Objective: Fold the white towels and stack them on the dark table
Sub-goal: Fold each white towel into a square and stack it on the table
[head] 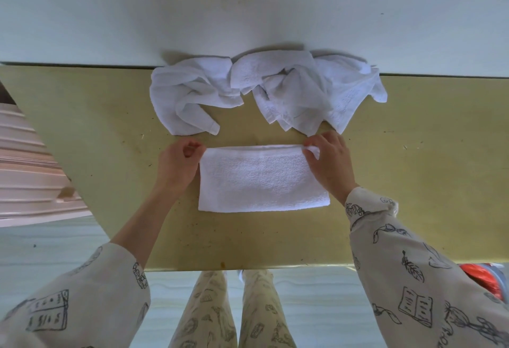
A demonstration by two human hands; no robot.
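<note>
We are pinching the far corners of the half-folded towel point(263, 179), which is lying flat on the table point(413, 171) directly in front of us: the left hand point(177, 164) is nipping the far left corner between curled fingers and thumb, and the right hand point(329, 163) is gripping the far right corner. Just beyond this towel, and not touching it, the crumpled towels point(264, 91) are sitting in a loose heap against the table's far edge.

If we are dragging the next fold across while one hand is pulling harder than the other, the layers are likely to be sliding out of line and the edges ending up askew. The right hand is also working close to the heap's nearest tips, so it could be snagging one and pulling it along.

We are not able to count the towels in the heap, since they overlap. How many layers the flat towel has is hard to judge. No finished stack is showing anywhere around the towel.
</note>
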